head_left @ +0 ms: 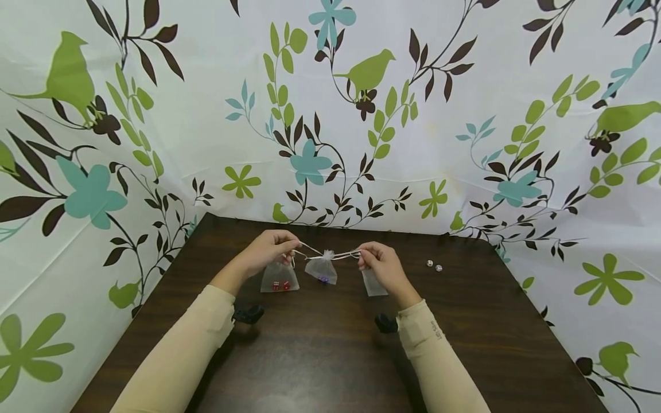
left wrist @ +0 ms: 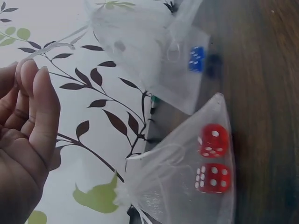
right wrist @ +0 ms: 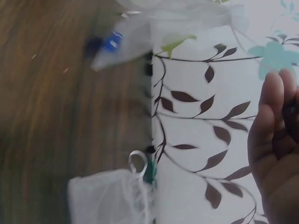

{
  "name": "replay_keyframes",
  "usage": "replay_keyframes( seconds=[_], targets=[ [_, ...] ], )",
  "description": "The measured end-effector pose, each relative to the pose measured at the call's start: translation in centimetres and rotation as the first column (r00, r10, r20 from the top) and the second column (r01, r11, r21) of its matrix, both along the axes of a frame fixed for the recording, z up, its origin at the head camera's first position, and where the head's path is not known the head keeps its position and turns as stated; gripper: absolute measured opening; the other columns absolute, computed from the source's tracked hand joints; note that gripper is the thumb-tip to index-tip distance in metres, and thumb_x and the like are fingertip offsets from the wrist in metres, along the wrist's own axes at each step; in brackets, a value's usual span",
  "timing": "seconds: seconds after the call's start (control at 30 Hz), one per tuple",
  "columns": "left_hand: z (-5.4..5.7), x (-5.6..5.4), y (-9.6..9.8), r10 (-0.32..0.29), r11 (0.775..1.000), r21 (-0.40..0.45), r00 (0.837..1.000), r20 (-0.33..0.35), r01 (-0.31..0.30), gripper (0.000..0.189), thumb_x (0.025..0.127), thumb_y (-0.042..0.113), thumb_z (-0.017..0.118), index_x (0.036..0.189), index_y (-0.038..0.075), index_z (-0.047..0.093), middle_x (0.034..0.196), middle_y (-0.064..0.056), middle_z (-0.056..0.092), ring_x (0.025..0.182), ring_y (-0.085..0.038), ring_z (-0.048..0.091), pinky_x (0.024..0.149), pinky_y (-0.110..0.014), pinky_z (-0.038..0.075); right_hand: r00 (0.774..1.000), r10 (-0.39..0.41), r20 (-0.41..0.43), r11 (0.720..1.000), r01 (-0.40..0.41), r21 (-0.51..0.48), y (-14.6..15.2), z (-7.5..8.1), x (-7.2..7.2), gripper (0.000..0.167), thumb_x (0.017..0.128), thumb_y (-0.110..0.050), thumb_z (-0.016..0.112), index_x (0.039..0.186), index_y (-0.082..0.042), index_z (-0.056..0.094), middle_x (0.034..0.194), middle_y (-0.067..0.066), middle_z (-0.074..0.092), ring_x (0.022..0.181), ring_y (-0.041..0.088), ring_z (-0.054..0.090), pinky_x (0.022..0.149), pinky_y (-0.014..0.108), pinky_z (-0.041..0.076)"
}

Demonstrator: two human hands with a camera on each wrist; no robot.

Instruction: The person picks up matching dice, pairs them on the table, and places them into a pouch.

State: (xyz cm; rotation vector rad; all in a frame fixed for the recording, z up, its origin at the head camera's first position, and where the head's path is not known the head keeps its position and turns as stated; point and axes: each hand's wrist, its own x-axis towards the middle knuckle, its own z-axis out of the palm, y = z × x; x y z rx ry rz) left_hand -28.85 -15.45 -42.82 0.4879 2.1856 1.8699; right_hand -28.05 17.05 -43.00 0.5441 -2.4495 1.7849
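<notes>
A sheer white drawstring pouch point(head_left: 321, 267) with blue dice point(left wrist: 196, 59) inside hangs between my hands, its neck gathered. My left hand point(head_left: 269, 252) pinches the white drawstring point(head_left: 311, 248) on one side, thumb against fingertips. On the other side my right hand point(head_left: 383, 266) pinches the opposite end, and the cords stretch out both ways from the neck. Below my left hand is a second sheer pouch point(left wrist: 173, 186) holding two red dice point(left wrist: 214, 178). A flat white pouch point(right wrist: 105, 198) with a looped cord lies under my right hand, partly hidden by it in the head view.
Two white dice point(head_left: 434, 265) lie on the dark wooden table point(head_left: 330, 361), right of my right hand. A white cloth point(head_left: 206, 115) with birds, leaves and flowers hangs behind the table and along both sides.
</notes>
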Motion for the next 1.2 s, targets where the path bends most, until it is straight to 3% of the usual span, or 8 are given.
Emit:
replay_keyframes(
  seconds=[0.17, 0.3, 0.5, 0.73, 0.9, 1.07, 1.2],
  targets=[
    [0.8, 0.0, 0.5, 0.007, 1.0, -0.003, 1.0, 0.023, -0.007, 0.023, 0.104, 0.02, 0.062, 0.11, -0.001, 0.068, 0.089, -0.014, 0.063, 0.076, -0.018, 0.062, 0.081, -0.052, 0.058, 0.999, -0.016, 0.048, 0.999, 0.018, -0.051, -0.5, 1.2, -0.2, 0.023, 0.104, -0.004, 0.057, 0.114, 0.015, 0.064, 0.076, 0.004, 0.065, 0.066, 0.011, 0.064, 0.068, 0.027, 0.057],
    [0.6, -0.4, 1.5, 0.032, 0.999, -0.022, 0.999, 0.032, -0.032, 0.026, 0.104, 0.021, 0.061, 0.113, -0.002, 0.067, 0.089, -0.013, 0.064, 0.075, -0.019, 0.063, 0.082, -0.052, 0.058, 0.994, -0.046, 0.099, 0.995, 0.054, -0.087, -1.0, 1.3, -0.9, 0.021, 0.104, -0.004, 0.056, 0.114, 0.013, 0.064, 0.078, 0.007, 0.069, 0.065, 0.009, 0.066, 0.065, 0.025, 0.056],
    [-0.7, -0.9, 3.2, 0.071, 0.987, -0.143, 0.997, -0.016, -0.072, 0.029, 0.104, 0.022, 0.06, 0.114, -0.003, 0.069, 0.084, -0.009, 0.07, 0.067, -0.015, 0.065, 0.076, -0.05, 0.059, 0.982, -0.056, 0.178, 0.989, 0.08, -0.128, -1.9, -0.4, -1.1, 0.021, 0.105, -0.004, 0.054, 0.119, 0.011, 0.061, 0.093, 0.02, 0.074, 0.072, 0.017, 0.074, 0.065, 0.029, 0.059],
    [-2.5, -0.4, 4.8, 0.007, 0.966, -0.258, 0.996, -0.085, -0.029, 0.025, 0.106, 0.017, 0.057, 0.107, -0.004, 0.07, 0.087, -0.01, 0.072, 0.073, -0.019, 0.069, 0.071, -0.044, 0.06, 0.967, 0.039, 0.25, 0.994, -0.013, -0.104, -3.3, -3.0, -0.8, 0.024, 0.106, -0.004, 0.052, 0.123, 0.011, 0.056, 0.105, 0.028, 0.071, 0.094, 0.038, 0.073, 0.081, 0.051, 0.059],
    [-3.4, -0.3, 5.9, -0.038, 0.917, -0.399, 0.989, -0.146, -0.023, 0.021, 0.104, 0.014, 0.058, 0.099, 0.0, 0.072, 0.085, -0.005, 0.073, 0.074, -0.019, 0.07, 0.066, -0.035, 0.057, 0.959, 0.082, 0.271, 0.997, -0.079, -0.022, -3.8, -4.5, -0.7, 0.026, 0.106, -0.005, 0.051, 0.125, 0.013, 0.053, 0.111, 0.031, 0.069, 0.105, 0.046, 0.067, 0.089, 0.058, 0.054],
    [-4.1, -0.3, 6.7, -0.087, 0.851, -0.52, 0.958, -0.273, -0.071, 0.013, 0.099, 0.011, 0.064, 0.092, 0.002, 0.072, 0.078, -0.003, 0.069, 0.064, -0.012, 0.065, 0.064, -0.03, 0.052, 0.972, 0.072, 0.224, 0.995, -0.086, 0.054, -3.9, -5.5, -0.9, 0.021, 0.104, -0.003, 0.053, 0.119, 0.012, 0.059, 0.106, 0.027, 0.071, 0.1, 0.04, 0.071, 0.086, 0.049, 0.058],
    [-4.4, -0.2, 7.3, -0.095, 0.779, -0.619, 0.956, -0.278, -0.102, 0.012, 0.098, 0.017, 0.067, 0.098, 0.007, 0.073, 0.082, -0.001, 0.069, 0.071, -0.014, 0.064, 0.069, -0.034, 0.053, 0.973, 0.067, 0.219, 0.99, -0.092, 0.109, -3.9, -5.8, -0.9, 0.02, 0.103, -0.001, 0.055, 0.118, 0.01, 0.061, 0.106, 0.022, 0.072, 0.099, 0.035, 0.072, 0.086, 0.044, 0.058]
  ],
)
